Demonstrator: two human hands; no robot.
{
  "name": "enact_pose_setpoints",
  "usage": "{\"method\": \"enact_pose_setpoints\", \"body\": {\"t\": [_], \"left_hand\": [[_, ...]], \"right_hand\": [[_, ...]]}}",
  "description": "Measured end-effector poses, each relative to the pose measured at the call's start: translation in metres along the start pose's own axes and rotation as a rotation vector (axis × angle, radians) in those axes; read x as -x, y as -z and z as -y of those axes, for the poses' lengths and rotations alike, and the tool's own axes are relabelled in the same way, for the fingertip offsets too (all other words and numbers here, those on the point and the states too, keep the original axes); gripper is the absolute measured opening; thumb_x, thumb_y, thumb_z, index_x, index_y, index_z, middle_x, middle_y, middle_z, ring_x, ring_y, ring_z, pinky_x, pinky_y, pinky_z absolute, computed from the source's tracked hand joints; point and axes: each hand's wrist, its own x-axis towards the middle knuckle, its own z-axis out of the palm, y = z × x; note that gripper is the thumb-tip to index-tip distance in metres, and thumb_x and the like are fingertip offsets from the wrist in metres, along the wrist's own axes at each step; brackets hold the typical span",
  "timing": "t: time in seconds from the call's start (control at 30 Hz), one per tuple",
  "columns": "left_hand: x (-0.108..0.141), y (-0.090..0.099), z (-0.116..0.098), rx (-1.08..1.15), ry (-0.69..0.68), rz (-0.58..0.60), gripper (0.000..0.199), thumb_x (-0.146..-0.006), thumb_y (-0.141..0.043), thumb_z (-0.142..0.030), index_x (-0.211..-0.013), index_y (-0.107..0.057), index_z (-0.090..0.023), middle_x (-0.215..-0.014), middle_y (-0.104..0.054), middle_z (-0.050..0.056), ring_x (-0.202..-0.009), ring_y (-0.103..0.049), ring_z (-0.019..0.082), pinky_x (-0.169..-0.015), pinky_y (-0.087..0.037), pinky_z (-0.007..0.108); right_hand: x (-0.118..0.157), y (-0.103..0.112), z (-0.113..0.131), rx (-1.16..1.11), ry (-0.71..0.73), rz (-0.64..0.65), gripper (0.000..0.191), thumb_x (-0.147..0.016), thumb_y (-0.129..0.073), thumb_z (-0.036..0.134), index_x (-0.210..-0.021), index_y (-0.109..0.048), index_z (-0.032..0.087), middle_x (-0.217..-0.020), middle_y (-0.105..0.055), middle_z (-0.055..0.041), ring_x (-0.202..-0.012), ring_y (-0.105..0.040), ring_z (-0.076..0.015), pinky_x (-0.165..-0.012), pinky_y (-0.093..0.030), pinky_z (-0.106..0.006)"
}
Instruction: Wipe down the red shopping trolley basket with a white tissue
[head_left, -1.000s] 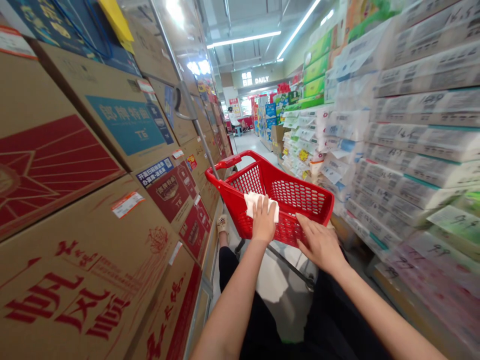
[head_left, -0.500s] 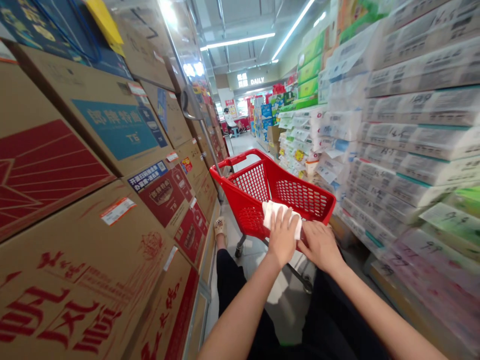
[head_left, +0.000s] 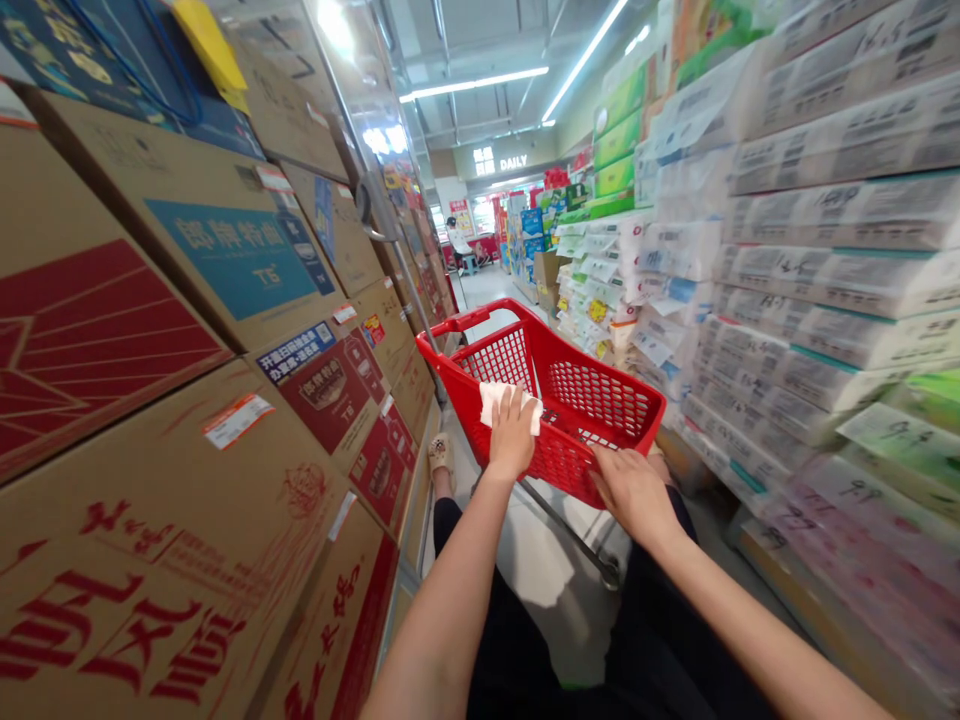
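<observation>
Left hand (head_left: 513,436) spread over white cloth (head_left: 492,398) on red cart (head_left: 561,462) | right hand (head_left: 634,492) loosely open on its rim

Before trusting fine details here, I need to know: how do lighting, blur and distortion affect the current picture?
Head view: glare around the ceiling light at upper left; soft shadow on the floor; stacked packages smeared at right; wide-angle stretching towards the edges.

A shopping cart (head_left: 555,395) stands on an aisle floor (head_left: 559,600) between stacked cartons (head_left: 180,440) on the left and piled paper packs (head_left: 832,270) on the right, with a seated person (head_left: 459,238) far behind it.
</observation>
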Motion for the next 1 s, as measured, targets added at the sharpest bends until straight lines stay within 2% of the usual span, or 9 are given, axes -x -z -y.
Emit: {"method": "enact_pose_setpoints", "body": {"t": [0.1, 0.17, 0.27, 0.37, 0.5, 0.67, 0.77, 0.9, 1.0], "left_hand": [[-0.004, 0.001, 0.005, 0.009, 0.012, 0.015, 0.069, -0.085, -0.050, -0.003, -0.150, -0.046, -0.024, -0.172, -0.018, 0.007, -0.160, -0.011, 0.026, -0.128, -0.018, 0.057], [-0.007, 0.004, 0.006, 0.019, 0.032, 0.024, 0.068, -0.086, -0.050, -0.004, -0.150, -0.046, -0.024, -0.172, -0.019, 0.007, -0.160, -0.012, 0.026, -0.127, -0.020, 0.057], [-0.004, 0.006, -0.002, 0.038, 0.034, 0.032, 0.068, -0.087, -0.049, -0.004, -0.151, -0.045, -0.024, -0.171, -0.021, 0.007, -0.159, -0.015, 0.025, -0.128, -0.019, 0.056], [0.011, 0.007, -0.022, 0.072, -0.050, 0.052, 0.068, -0.088, -0.049, -0.006, -0.153, -0.043, -0.026, -0.170, -0.025, 0.005, -0.159, -0.016, 0.025, -0.128, -0.018, 0.055], [0.030, 0.009, -0.039, 0.090, -0.118, 0.054, 0.070, -0.088, -0.050, -0.009, -0.155, -0.040, -0.027, -0.171, -0.023, 0.002, -0.159, -0.013, 0.024, -0.129, -0.017, 0.055], [0.028, 0.012, -0.036, 0.083, -0.108, 0.095, 0.075, -0.084, -0.052, -0.006, -0.155, -0.041, -0.029, -0.172, -0.019, 0.001, -0.160, -0.013, 0.025, -0.130, -0.016, 0.056], [0.029, 0.007, -0.048, 0.088, -0.062, 0.091, 0.075, -0.085, -0.050, -0.006, -0.156, -0.039, -0.027, -0.172, -0.019, 0.003, -0.160, -0.013, 0.027, -0.130, -0.017, 0.056], [0.045, 0.002, -0.067, 0.111, -0.053, 0.066, 0.071, -0.089, -0.046, -0.008, -0.158, -0.035, -0.021, -0.173, -0.017, 0.005, -0.160, -0.008, 0.027, -0.131, -0.016, 0.054], [0.055, 0.008, -0.060, 0.113, -0.099, 0.092, 0.075, -0.089, -0.047, -0.010, -0.161, -0.030, -0.023, -0.173, -0.013, 0.003, -0.160, -0.007, 0.026, -0.131, -0.014, 0.054]], "right_hand": [[0.000, 0.000, 0.010, 0.001, 0.009, 0.002, 0.053, -0.099, -0.044, 0.028, -0.149, -0.043, 0.009, -0.119, -0.071, -0.0192, -0.104, -0.065, -0.0307, -0.098, -0.048, -0.046], [-0.002, 0.001, 0.018, -0.012, 0.021, -0.005, 0.067, -0.098, -0.047, 0.030, -0.158, -0.029, 0.008, -0.137, -0.064, -0.0212, -0.120, -0.061, -0.0317, -0.105, -0.045, -0.047], [-0.007, 0.000, 0.030, -0.029, 0.045, -0.021, 0.083, -0.095, -0.052, 0.032, -0.164, -0.010, 0.010, -0.161, -0.040, -0.0197, -0.146, -0.041, -0.0321, -0.118, -0.036, -0.049], [-0.013, -0.003, 0.036, -0.039, 0.042, -0.037, 0.092, -0.093, -0.055, 0.036, -0.165, -0.004, 0.012, -0.168, -0.025, -0.0193, -0.155, -0.025, -0.0340, -0.121, -0.031, -0.055], [-0.011, -0.001, 0.025, -0.025, 0.056, -0.034, 0.095, -0.090, -0.061, 0.041, -0.166, -0.009, 0.017, -0.171, -0.014, -0.0176, -0.157, -0.016, -0.0378, -0.120, -0.030, -0.060], [0.000, 0.008, 0.004, 0.057, 0.008, -0.041, 0.093, -0.085, -0.069, 0.047, -0.164, -0.022, 0.032, -0.174, -0.004, -0.0124, -0.155, -0.016, -0.0460, -0.116, -0.029, -0.070], [0.000, 0.007, 0.007, 0.061, -0.006, -0.040, 0.096, -0.083, -0.070, 0.050, -0.164, -0.023, 0.029, -0.173, -0.002, -0.0150, -0.153, -0.020, -0.0480, -0.115, -0.029, -0.070], [-0.003, 0.005, 0.024, 0.060, -0.030, -0.039, 0.103, -0.079, -0.073, 0.048, -0.164, -0.021, 0.022, -0.172, -0.001, -0.0189, -0.151, -0.023, -0.0502, -0.116, -0.027, -0.069], [-0.002, 0.007, 0.026, 0.063, -0.014, -0.028, 0.103, -0.079, -0.072, 0.047, -0.164, -0.020, 0.022, -0.172, -0.006, -0.0185, -0.151, -0.024, -0.0489, -0.117, -0.027, -0.069]]}}
